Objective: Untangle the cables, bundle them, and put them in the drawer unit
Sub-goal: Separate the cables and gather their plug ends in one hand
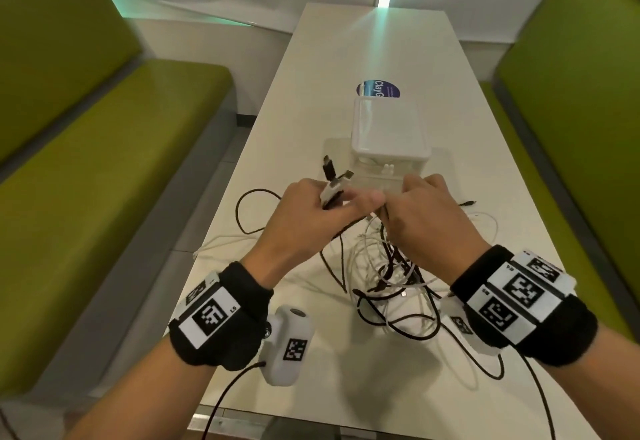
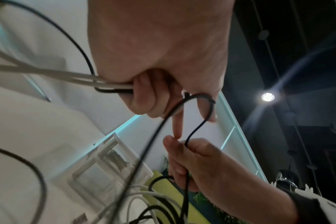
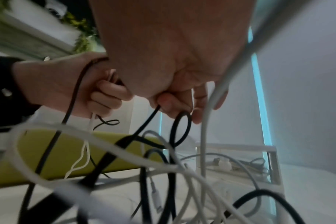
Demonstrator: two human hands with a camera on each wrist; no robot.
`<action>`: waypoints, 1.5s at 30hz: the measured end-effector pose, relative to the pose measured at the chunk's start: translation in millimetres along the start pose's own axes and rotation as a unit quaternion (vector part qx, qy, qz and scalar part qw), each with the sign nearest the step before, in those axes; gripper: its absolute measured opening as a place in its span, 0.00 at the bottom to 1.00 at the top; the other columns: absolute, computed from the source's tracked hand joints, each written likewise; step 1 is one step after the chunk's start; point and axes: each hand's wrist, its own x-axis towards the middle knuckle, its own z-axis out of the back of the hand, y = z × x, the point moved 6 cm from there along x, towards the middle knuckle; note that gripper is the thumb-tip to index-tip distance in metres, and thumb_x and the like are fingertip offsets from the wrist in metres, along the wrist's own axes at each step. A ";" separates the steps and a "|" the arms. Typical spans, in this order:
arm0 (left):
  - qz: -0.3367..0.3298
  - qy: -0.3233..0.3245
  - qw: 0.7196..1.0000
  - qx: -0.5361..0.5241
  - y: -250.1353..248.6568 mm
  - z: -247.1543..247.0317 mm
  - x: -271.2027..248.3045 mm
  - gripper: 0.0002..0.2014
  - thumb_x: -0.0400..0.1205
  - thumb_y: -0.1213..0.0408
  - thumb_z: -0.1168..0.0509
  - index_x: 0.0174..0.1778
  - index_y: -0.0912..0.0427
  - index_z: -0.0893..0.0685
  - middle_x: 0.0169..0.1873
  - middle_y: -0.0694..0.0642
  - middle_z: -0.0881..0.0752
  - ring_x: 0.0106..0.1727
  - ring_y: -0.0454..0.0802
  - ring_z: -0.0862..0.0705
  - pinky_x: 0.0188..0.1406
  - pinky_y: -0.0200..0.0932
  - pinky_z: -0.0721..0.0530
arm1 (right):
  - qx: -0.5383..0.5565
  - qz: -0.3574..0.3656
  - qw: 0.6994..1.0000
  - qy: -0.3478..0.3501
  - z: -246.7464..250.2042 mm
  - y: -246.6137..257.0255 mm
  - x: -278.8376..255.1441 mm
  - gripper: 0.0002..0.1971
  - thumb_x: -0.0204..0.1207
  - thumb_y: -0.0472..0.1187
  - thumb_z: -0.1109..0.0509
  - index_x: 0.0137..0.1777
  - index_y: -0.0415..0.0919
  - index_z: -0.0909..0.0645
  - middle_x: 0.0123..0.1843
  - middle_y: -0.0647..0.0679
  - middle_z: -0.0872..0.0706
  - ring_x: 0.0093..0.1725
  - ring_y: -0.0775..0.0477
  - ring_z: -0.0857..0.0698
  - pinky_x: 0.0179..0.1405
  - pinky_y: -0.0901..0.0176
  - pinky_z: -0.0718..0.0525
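A tangle of black and white cables [image 1: 391, 284] lies on the white table [image 1: 346, 45] in front of me. My left hand [image 1: 325, 200] grips several cable ends, and their plugs [image 1: 332, 173] stick up out of the fist. In the left wrist view the left hand [image 2: 153, 94] is curled round white and black cords. My right hand [image 1: 408, 204], close beside it, pinches a black cable [image 3: 144, 128] that rises from the tangle. Just behind both hands stands the white drawer unit [image 1: 388, 128], its clear drawer [image 3: 236, 163] pulled out with some cable inside.
Green benches run along the left [image 1: 86, 162] and right [image 1: 571, 110] of the narrow table. A round blue sticker [image 1: 377, 88] lies behind the drawer unit. One white cable [image 1: 214, 245] trails over the table's left edge. Bare tabletop shows beyond the unit.
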 end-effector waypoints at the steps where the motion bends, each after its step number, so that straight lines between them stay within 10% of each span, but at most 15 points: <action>1: 0.002 0.010 1.000 0.007 1.2 -3.0 -0.2 0.09 0.76 0.45 0.28 0.50 0.39 0.09 0.19 0.51 0.30 0.24 0.48 0.32 0.28 0.44 0.32 | -0.015 0.005 1.000 0.015 -1.7 2.1 -0.9 0.29 0.76 0.48 0.63 0.56 0.48 0.17 0.31 0.54 0.24 0.42 0.48 0.29 0.55 0.51 0.32; 5: -0.012 -0.007 0.991 0.136 3.8 -4.6 -0.8 0.05 0.77 0.52 0.28 0.46 0.42 0.08 0.16 0.46 0.31 0.21 0.44 0.31 0.25 0.33 0.37 | 0.024 0.001 1.000 0.020 -8.7 -0.2 -1.8 0.10 0.81 0.47 0.41 0.50 0.47 0.19 0.38 0.51 0.25 0.48 0.45 0.25 0.58 0.52 0.34; 8: -0.017 -0.049 0.968 0.245 3.2 3.9 -0.4 0.11 0.79 0.48 0.32 0.40 0.51 0.10 0.20 0.46 0.21 0.23 0.43 0.24 0.24 0.32 0.33 | 0.080 -0.017 0.996 0.029 -23.1 -6.4 -2.2 0.20 0.79 0.60 0.45 0.41 0.46 0.21 0.38 0.48 0.24 0.45 0.44 0.26 0.52 0.51 0.26; 13: -0.035 -0.219 0.961 0.165 -8.2 46.3 -4.8 0.15 0.81 0.56 0.31 0.27 0.50 0.20 0.14 0.40 0.27 0.20 0.36 0.27 0.20 0.28 0.35 | 0.186 -0.033 0.981 0.048 -38.7 -9.9 -6.2 0.13 0.77 0.63 0.38 0.39 0.56 0.24 0.43 0.51 0.24 0.45 0.49 0.21 0.39 0.58 0.23; 17: -0.024 -0.323 0.943 0.072 -4.4 86.2 -6.2 0.08 0.80 0.57 0.31 0.36 0.54 0.14 0.20 0.45 0.29 0.25 0.39 0.31 0.29 0.39 0.28 | 0.191 0.024 0.980 0.055 -44.7 -0.5 -15.2 0.09 0.82 0.52 0.37 0.44 0.54 0.18 0.33 0.62 0.24 0.48 0.49 0.23 0.42 0.58 0.30; 21: -0.019 -0.260 0.957 0.123 0.4 93.3 -6.3 0.08 0.78 0.57 0.27 0.33 0.45 0.15 0.23 0.59 0.31 0.26 0.48 0.33 0.29 0.41 0.29 | 0.208 0.012 0.978 -0.029 -34.3 -3.2 -17.7 0.18 0.78 0.61 0.40 0.54 0.52 0.14 0.40 0.61 0.16 0.52 0.52 0.24 0.51 0.53 0.24; 26: 0.019 -0.198 0.969 0.148 16.4 90.6 -14.3 0.10 0.75 0.53 0.25 0.29 0.38 0.16 0.14 0.43 0.30 0.21 0.42 0.31 0.25 0.32 0.34 | 0.254 0.023 0.965 -0.063 -5.1 29.4 -4.7 0.29 0.72 0.72 0.42 0.59 0.53 0.17 0.33 0.59 0.19 0.41 0.61 0.25 0.41 0.61 0.28; 31: 0.049 -0.185 0.975 0.115 24.5 115.3 -24.3 0.02 0.71 0.52 0.23 0.35 0.39 0.09 0.32 0.51 0.09 0.39 0.48 0.11 0.44 0.52 0.12 | 0.345 0.029 0.938 0.001 -8.8 87.2 29.9 0.06 0.79 0.45 0.32 0.46 0.46 0.15 0.31 0.55 0.16 0.32 0.55 0.19 0.38 0.55 0.19; 34: 0.058 -0.202 0.968 0.135 28.1 146.6 -37.1 0.00 0.74 0.58 0.24 0.38 0.47 0.07 0.34 0.45 0.09 0.39 0.37 0.12 0.40 0.38 0.15 | 0.388 0.045 0.921 0.015 -15.1 119.1 50.7 0.09 0.79 0.37 0.35 0.39 0.45 0.17 0.36 0.51 0.11 0.34 0.54 0.14 0.42 0.51 0.13; 37: 0.060 -0.225 0.943 0.236 29.7 181.0 -51.8 0.05 0.76 0.56 0.26 0.36 0.51 0.09 0.22 0.43 0.16 0.24 0.38 0.23 0.24 0.35 0.28 | 0.393 0.083 0.915 0.038 -19.6 158.1 71.5 0.10 0.81 0.37 0.38 0.43 0.41 0.15 0.42 0.51 0.09 0.38 0.52 0.12 0.45 0.50 0.14; 41: 0.116 -0.200 0.866 0.443 38.4 213.1 -64.5 0.22 0.77 0.51 0.29 0.20 0.52 0.28 0.19 0.52 0.25 0.26 0.55 0.24 0.22 0.44 0.37 | 0.328 0.117 0.935 0.070 -21.6 195.7 81.5 0.19 0.83 0.44 0.39 0.72 0.41 0.24 0.61 0.44 0.12 0.57 0.41 0.15 0.61 0.49 0.20; 45: 0.153 -0.165 0.829 0.512 72.4 217.2 -64.6 0.25 0.78 0.53 0.31 0.19 0.54 0.35 0.18 0.53 0.33 0.27 0.61 0.28 0.27 0.45 0.36 | 0.302 0.132 0.942 0.056 -19.3 199.1 79.8 0.15 0.83 0.45 0.39 0.66 0.45 0.19 0.58 0.47 0.12 0.57 0.44 0.16 0.57 0.55 0.22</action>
